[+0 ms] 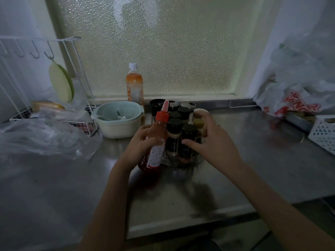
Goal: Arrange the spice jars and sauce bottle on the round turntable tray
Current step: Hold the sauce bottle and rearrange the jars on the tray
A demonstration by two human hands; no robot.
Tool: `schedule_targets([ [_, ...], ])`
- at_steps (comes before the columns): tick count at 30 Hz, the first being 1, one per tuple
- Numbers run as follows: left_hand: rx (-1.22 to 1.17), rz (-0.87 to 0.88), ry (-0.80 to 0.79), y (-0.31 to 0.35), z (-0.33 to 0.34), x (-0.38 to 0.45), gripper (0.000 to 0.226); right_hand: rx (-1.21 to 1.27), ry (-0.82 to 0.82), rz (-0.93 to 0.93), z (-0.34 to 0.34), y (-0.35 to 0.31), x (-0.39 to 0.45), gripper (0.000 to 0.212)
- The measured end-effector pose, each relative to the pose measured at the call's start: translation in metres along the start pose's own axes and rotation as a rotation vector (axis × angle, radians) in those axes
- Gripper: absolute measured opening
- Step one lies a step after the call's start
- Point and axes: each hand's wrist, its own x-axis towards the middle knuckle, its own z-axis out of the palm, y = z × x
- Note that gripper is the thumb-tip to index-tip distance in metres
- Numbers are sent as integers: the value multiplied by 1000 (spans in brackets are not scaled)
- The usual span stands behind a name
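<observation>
Two bare hands reach over a steel counter (235, 160). Left hand (143, 144) grips a tilted red sauce bottle (155, 142) at the tray's (188, 164) left edge. Right hand (212, 140), fingers spread, touches black-lidded spice jars (181, 134) clustered on the tray.

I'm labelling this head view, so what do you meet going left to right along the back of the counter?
White wire rack → pale bowl → orange drink bottle → spice jars → plastic bag → white perforated basket.
</observation>
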Motion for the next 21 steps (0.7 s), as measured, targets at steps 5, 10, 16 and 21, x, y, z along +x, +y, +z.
schedule_targets([
  [5, 11, -29, -8, 1, -3, -2, 28, 93, 16, 77, 3, 12, -8, 83],
  [10, -8, -33, -100, -3, -8, 0, 21, 350, 38, 149, -1, 24, 0, 30],
  [16, 13, 4, -93, -2, -7, 0, 18, 133, -279, 18, -7, 39, 26, 45],
  [21, 21, -3, -116, -1, -7, 0, 20, 182, -211, 29, 7, 47, 27, 48],
])
